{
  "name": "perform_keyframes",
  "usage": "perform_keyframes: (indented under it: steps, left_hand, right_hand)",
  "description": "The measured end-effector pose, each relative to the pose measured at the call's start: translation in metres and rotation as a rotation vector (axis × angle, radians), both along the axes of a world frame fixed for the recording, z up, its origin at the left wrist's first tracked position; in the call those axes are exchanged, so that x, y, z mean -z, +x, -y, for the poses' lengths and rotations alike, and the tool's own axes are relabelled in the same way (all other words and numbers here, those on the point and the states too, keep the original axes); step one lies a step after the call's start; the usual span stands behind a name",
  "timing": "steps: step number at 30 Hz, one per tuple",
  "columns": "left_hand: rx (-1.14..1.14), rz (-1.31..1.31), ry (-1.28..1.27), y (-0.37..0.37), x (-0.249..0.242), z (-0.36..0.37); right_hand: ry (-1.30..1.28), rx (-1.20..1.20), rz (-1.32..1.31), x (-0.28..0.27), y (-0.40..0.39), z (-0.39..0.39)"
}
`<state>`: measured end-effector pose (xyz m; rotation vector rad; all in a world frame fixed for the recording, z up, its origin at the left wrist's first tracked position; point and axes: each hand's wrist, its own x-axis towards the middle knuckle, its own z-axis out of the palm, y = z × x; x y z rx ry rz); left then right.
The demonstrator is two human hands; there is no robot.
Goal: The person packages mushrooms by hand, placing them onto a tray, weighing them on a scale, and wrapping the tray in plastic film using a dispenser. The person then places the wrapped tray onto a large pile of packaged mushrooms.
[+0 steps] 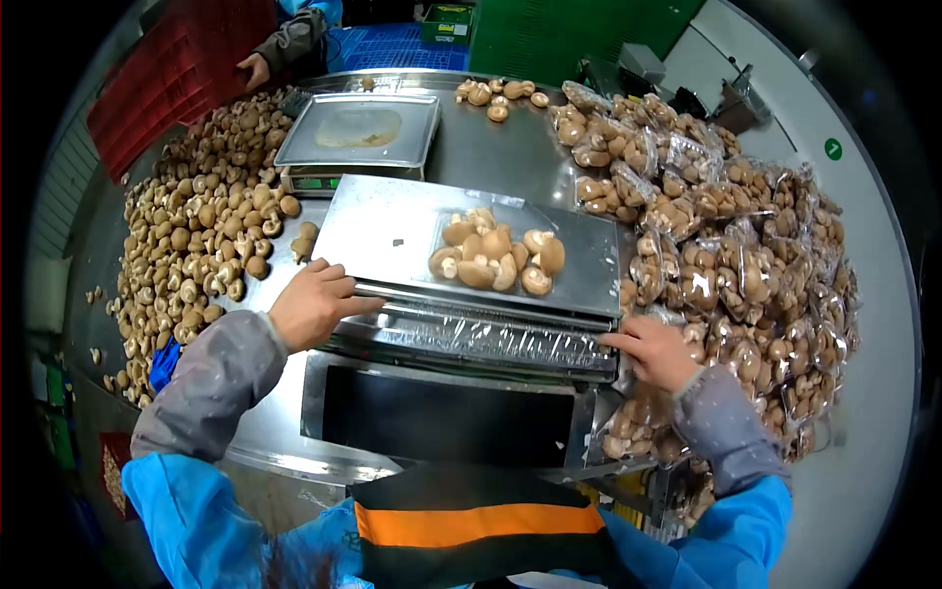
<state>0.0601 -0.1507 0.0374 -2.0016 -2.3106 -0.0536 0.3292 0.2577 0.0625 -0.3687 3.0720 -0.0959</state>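
A wrapping machine stands in front of me, with a metal plate (378, 231) on top and a band of clear plastic film (481, 339) along its front. My left hand (319, 304) is at the film's left end, index finger straight and the other fingers curled, closed on its edge. At the right end, my right hand (655, 351) is closed on the film in the same way, its thumb mostly hidden. Between and beyond both hands, a small group of brown mushrooms (481, 260) lies on the plate, seemingly on a clear tray.
Loose mushrooms (186, 236) are heaped at left beside a weighing scale (358, 133). Wrapped mushroom packs (736, 275) are piled high at right, close to my right hand. Another person's hand (255, 72) is near a red crate (182, 79). A dark panel (446, 412) lies nearest me.
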Motion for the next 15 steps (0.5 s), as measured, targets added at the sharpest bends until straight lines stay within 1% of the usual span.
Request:
perform_keyframes:
  steps: [1,2,4,6,8,9,10,11,12,13,14,15]
  left_hand:
    - [0.034,-0.007,0.059,0.006,0.010,-0.006]
    - [0.053,-0.068,0.044,0.002,0.031,-0.011]
    - [0.063,-0.002,0.101,0.006,0.041,-0.027]
    - [-0.055,0.127,0.102,0.014,0.039,-0.031]
    - [-0.267,0.626,0.009,0.015,0.037,-0.014]
    - [-0.450,1.015,-0.092,0.018,0.025,-0.001]
    - [-0.435,1.256,-0.062,0.017,0.010,0.009]
    - [-0.392,1.453,0.066,0.010,-0.002,0.016]
    - [-0.339,1.645,0.202,0.004,-0.012,0.020]
    - [-0.232,1.786,0.475,-0.005,-0.023,0.010]
    - [-0.109,1.908,0.753,-0.016,-0.037,-0.009]
    - [-0.183,1.955,0.984,-0.023,-0.054,-0.041]
  right_hand:
    - [-0.049,-0.032,-0.044,0.016,-0.003,0.004]
    - [-0.097,-0.066,-0.090,0.032,-0.009,0.008]
    - [-0.219,-0.015,-0.105,0.055,-0.016,0.016]
    - [-0.449,0.104,-0.160,0.068,-0.009,0.018]
    - [-0.855,0.264,0.147,0.057,0.008,0.007]
    - [-1.052,0.342,0.303,0.048,0.017,0.000]
    - [-1.274,0.388,0.387,0.036,0.029,-0.001]
    - [-1.434,0.495,0.387,0.006,0.031,0.004]
    - [-1.554,0.406,0.258,-0.007,0.027,-0.009]
    - [-1.488,0.397,0.157,-0.035,0.014,-0.013]
    - [-1.650,0.305,-0.006,-0.058,-0.006,-0.012]
    - [-1.849,0.119,-0.088,-0.044,-0.030,-0.051]
